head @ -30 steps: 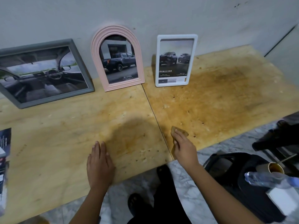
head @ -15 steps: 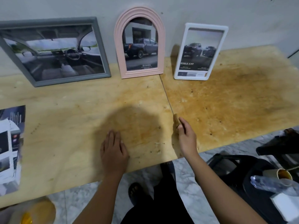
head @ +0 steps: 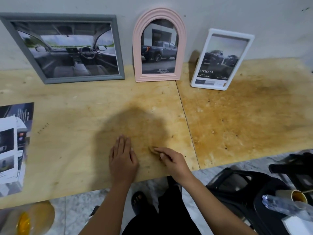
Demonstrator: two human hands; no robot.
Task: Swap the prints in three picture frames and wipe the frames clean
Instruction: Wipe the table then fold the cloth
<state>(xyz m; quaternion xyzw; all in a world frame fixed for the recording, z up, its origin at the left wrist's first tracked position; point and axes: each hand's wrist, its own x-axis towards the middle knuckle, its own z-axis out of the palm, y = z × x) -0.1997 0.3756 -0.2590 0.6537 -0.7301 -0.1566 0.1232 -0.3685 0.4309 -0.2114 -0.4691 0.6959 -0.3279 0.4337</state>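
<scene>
Below the pink frame [head: 159, 44], the left hand [head: 122, 160] lies flat on the table [head: 67, 133], fingers straight and together. The right hand [head: 171, 161] beside it pinches a tan cloth [head: 152, 148]. The grey frame [head: 67, 48] leans left of the pink frame, the white frame [head: 221, 60] right.

The bench [head: 237, 124] is two plywood sheets meeting at a seam; the right sheet carries a broad brown stain. A plain grey wall [head: 220, 11] rises behind it. Below lies a marbled floor [head: 71, 209]. At lower right, a black bag [head: 237, 189] holds a cardboard tube [head: 298, 197], a clear plastic bottle [head: 277, 206] and white paper [head: 296, 224]. A blurred yellow-orange object [head: 23, 223] sits at lower left.
</scene>
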